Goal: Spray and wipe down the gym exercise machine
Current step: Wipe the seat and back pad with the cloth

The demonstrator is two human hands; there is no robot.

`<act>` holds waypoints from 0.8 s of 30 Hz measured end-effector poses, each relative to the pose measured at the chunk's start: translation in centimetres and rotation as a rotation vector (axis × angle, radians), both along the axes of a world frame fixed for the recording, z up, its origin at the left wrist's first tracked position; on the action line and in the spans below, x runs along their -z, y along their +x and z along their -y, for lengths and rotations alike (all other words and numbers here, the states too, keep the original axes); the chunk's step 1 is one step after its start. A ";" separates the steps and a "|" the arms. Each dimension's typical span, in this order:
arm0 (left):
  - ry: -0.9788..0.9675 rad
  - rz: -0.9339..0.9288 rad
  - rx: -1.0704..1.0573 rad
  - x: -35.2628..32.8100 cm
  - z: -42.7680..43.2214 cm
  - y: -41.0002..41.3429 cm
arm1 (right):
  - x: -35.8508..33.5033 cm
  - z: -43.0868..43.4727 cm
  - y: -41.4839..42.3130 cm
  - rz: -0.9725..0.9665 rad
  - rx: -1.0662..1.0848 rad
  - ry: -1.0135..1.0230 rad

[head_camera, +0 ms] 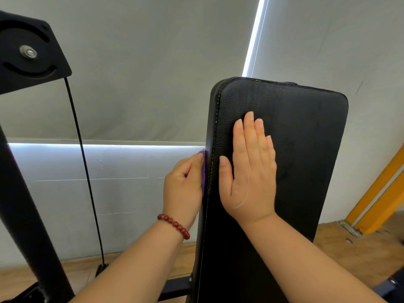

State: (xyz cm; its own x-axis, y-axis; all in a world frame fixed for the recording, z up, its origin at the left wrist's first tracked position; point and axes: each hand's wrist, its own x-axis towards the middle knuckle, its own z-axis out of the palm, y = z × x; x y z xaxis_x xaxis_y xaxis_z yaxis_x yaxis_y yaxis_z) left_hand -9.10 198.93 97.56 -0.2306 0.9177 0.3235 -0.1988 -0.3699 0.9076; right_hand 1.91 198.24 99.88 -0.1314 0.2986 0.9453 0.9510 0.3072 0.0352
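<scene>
While scanning from nine o'clock: pulley plate [28, 53] and cable [84, 162] up at ten, untouched. Near centre, left hand [183, 189] curled round a purple cloth [203, 171] (mostly hidden), pressing it to the side seam of the black back pad [306, 149]. Toward three, right hand [249, 171] flat, fingers straight, bracing the pad's face. Probably limp, light cloth; firm, grippy padding, best steadied by that face.
</scene>
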 end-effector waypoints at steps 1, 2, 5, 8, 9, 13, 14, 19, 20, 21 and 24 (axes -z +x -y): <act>0.000 0.036 -0.003 -0.8 -0.1 0.1 | 0.0 0.0 0.0 -0.001 -0.003 -0.002; 0.006 0.073 -0.018 -2.0 -0.2 0.1 | 0.0 0.1 0.0 -0.001 -0.006 -0.004; 0.112 0.069 -0.106 -5.1 -1.0 0.3 | 0.0 0.1 0.1 0.005 -0.026 -0.012; 0.204 -0.057 -0.192 -4.2 0.2 0.8 | -0.1 0.1 0.2 -0.001 -0.036 -0.010; 0.213 -0.105 -0.217 -3.2 0.9 0.9 | -0.1 0.1 0.2 -0.004 -0.040 -0.009; 0.200 -0.155 -0.195 -0.6 2.7 0.5 | -0.1 0.0 0.2 -0.010 -0.039 -0.005; 0.191 -0.144 -0.199 -1.1 2.5 0.4 | 0.0 0.0 0.2 -0.011 -0.036 0.000; 0.154 -0.030 -0.208 -4.7 0.3 0.8 | -0.1 0.1 0.2 -0.005 -0.056 -0.014; 0.154 -0.047 -0.204 -4.5 0.3 0.8 | -0.1 0.2 0.2 -0.006 -0.062 -0.016; 0.162 -0.089 -0.209 -3.8 0.5 0.8 | -0.1 0.2 0.2 -0.007 -0.064 -0.013; 0.135 -0.176 -0.221 0.2 2.5 0.5 | -0.1 0.1 0.3 -0.008 -0.065 -0.001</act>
State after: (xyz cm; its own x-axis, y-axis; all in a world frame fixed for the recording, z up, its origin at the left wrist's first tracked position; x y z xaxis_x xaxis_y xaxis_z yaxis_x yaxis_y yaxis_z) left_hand -8.56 196.42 97.38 -0.3492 0.7977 0.4916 0.0559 -0.5060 0.8607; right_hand 2.17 198.10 99.97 -0.1428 0.2906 0.9461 0.9294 0.3681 0.0272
